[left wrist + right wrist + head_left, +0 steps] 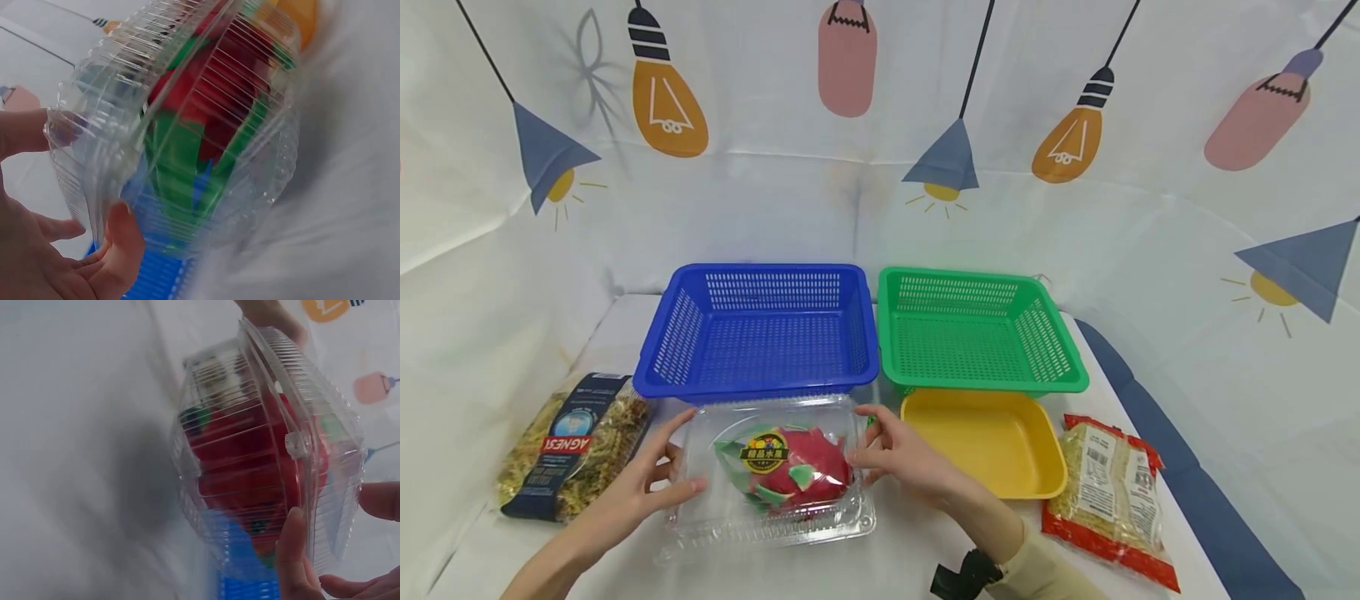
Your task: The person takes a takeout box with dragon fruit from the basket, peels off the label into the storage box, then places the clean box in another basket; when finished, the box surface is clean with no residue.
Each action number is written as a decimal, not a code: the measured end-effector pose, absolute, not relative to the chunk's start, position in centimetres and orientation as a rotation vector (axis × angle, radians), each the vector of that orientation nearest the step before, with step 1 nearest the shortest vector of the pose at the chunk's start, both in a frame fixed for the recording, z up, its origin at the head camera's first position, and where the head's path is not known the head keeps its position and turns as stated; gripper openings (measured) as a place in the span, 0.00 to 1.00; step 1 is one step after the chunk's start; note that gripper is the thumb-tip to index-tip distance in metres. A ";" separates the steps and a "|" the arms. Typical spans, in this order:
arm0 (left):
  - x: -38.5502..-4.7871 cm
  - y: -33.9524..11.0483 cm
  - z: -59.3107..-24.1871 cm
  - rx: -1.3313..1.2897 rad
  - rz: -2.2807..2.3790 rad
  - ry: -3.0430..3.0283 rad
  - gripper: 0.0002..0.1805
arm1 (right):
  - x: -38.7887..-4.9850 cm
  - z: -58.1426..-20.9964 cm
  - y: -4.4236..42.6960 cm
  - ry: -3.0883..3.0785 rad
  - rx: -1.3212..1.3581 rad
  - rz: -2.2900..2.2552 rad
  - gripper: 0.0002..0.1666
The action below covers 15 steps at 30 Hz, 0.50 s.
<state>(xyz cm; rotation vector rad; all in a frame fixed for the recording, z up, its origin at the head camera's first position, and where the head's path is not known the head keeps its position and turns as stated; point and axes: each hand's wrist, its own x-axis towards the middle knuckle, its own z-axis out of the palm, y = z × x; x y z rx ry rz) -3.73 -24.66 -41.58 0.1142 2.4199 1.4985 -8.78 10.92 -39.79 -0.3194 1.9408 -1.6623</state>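
Note:
A clear plastic clamshell box (700,442) with a red and green dragon fruit (820,462) inside is in front of the blue basket, seen close in both wrist views. A black and gold label sits on its lid. My left hand (651,479) grips the box by its left side, thumb and fingers spread along the edge. At the opposite side my right hand (895,454) pinches the edge between thumb and fingers. In the right wrist view, the ribbed side of the box (231,456) shows the fruit through it. Whether the box touches the table cannot be told.
Behind stand a blue basket (760,392) and a green basket (985,383), side by side. A yellow tray (985,446) is to the right of the box. Bags of pasta (568,450) and yellowish dry food (1108,492) lie at left and right on the white table (820,571).

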 end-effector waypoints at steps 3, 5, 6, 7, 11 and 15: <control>-3.8 -24.6 -42.5 0.068 1.456 2.430 0.45 | -8.6 -40.9 10.6 1.911 -0.308 -1.670 0.43; -4.0 -24.5 -43.0 0.039 1.444 2.445 0.45 | -8.6 -41.4 10.3 1.908 -0.294 -1.670 0.44; -4.1 -24.4 -43.2 0.032 1.439 2.456 0.45 | -8.7 -41.6 10.2 1.911 -0.286 -1.675 0.45; -4.2 -24.3 -43.4 0.025 1.438 2.469 0.45 | -8.7 -41.8 10.1 1.915 -0.277 -1.679 0.45; -4.7 -23.9 -44.1 -0.022 1.421 2.511 0.44 | -9.0 -42.3 9.6 1.960 -0.259 -1.674 0.45; -4.8 -23.8 -44.8 -0.061 1.432 2.558 0.43 | -9.3 -42.9 9.2 1.998 -0.259 -1.649 0.45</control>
